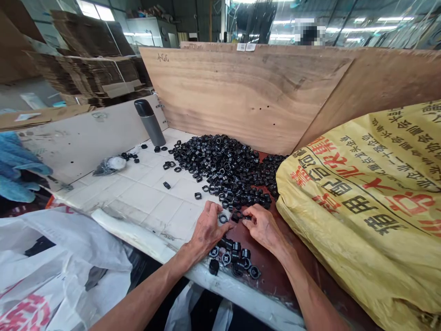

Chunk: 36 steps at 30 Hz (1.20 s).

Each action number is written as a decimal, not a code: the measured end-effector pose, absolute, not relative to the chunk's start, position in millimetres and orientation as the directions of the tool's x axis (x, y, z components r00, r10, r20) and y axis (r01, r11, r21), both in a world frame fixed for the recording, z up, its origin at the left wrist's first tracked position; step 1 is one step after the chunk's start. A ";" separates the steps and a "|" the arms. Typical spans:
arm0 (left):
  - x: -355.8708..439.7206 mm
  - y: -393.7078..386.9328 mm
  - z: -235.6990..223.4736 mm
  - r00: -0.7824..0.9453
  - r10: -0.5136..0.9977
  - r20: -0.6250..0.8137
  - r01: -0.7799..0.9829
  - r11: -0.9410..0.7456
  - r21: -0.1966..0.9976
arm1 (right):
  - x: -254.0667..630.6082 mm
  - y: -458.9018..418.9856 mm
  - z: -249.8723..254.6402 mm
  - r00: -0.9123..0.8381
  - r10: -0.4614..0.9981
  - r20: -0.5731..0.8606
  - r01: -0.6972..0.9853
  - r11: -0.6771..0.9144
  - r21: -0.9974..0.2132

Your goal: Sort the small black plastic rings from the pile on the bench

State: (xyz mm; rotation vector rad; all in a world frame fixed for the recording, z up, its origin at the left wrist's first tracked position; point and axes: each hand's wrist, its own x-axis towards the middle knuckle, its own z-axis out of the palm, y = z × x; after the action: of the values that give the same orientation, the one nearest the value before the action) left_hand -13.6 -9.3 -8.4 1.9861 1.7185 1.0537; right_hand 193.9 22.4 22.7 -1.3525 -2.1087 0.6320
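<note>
A big heap of small black plastic rings point(223, 165) lies on the white tabletop point(144, 193). My left hand point(208, 227) rests at the heap's near edge, fingers curled beside a loose ring point(223, 219). Close to its right, my right hand point(262, 225) pinches a small black ring point(237, 215) between its fingertips. Below both hands sits a small cluster of black capped pieces point(234, 262) near the table's front edge.
A large yellow printed sack point(365, 207) fills the right side. Wooden boards point(241, 92) wall the back. A grey flask point(150, 122) and a small clear bag point(110, 165) stand at the left. White plastic bags point(62, 262) hang below the front edge.
</note>
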 end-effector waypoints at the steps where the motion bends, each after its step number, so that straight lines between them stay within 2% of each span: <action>1: -13.9 -11.8 -7.2 0.003 0.944 0.329 0.729 -0.227 0.645 | 194.1 21.1 25.4 -0.335 0.921 0.199 0.656 0.380 -0.652; 5: -16.1 -16.0 -6.7 0.052 0.940 0.337 0.768 -0.253 0.588 | 191.4 13.7 36.5 -0.285 0.946 0.152 0.573 0.295 -0.764; 9: -18.2 -14.6 -9.5 0.096 0.931 0.351 0.769 -0.294 0.568 | 182.6 6.9 37.6 -0.455 0.890 0.010 0.502 0.266 -0.823; 11: -18.6 -14.2 -8.3 0.085 0.930 0.359 0.731 -0.302 0.611 | 177.9 7.3 33.1 -0.467 0.882 0.062 0.483 0.312 -0.818; 13: -18.5 -14.3 -4.8 0.059 0.940 0.336 0.651 -0.292 0.701 | 174.3 9.8 28.3 -0.401 0.902 0.161 0.467 0.352 -0.811; 15: -17.8 -14.4 -0.1 0.011 0.965 0.264 0.526 -0.230 0.819 | 171.9 12.1 25.7 -0.336 0.923 0.185 0.428 0.325 -0.843; 17: -16.2 -14.5 4.2 -0.013 0.990 0.142 0.343 -0.129 0.930 | 170.1 12.4 26.1 -0.301 0.947 0.110 0.345 0.215 -0.914; 19: -14.0 -14.6 7.8 0.021 0.999 0.028 0.130 -0.030 0.991 | 168.2 10.7 28.5 -0.289 0.957 0.019 0.260 0.097 -0.961; 21: -11.7 -15.0 11.1 0.084 0.996 -0.031 -0.038 0.035 0.999 | 166.2 8.2 30.9 -0.286 0.958 -0.017 0.216 0.047 -0.975; 24: -10.1 -15.6 16.3 0.146 0.988 -0.050 -0.167 0.075 0.983 | 163.9 5.7 32.8 -0.287 0.957 0.053 0.231 0.122 -0.965; 27: -11.2 -15.3 20.6 0.176 0.981 -0.080 -0.235 0.121 0.964 | 163.7 4.8 33.7 -0.294 0.947 0.132 0.272 0.215 -0.938; 31: -13.3 -14.7 23.1 0.219 0.969 -0.111 -0.323 0.179 0.929 | 166.4 4.0 37.8 -0.308 0.947 0.096 0.280 0.186 -0.942; 36: -15.2 -14.3 22.9 0.222 0.969 -0.108 -0.393 0.191 0.899 | 168.6 3.5 43.8 -0.323 0.932 0.163 0.271 0.256 -0.928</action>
State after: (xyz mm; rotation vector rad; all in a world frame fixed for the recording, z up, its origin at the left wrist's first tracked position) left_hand -15.2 -14.3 22.9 0.8763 0.8293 1.1295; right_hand 168.6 3.5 43.8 -1.1070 -1.7615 1.0888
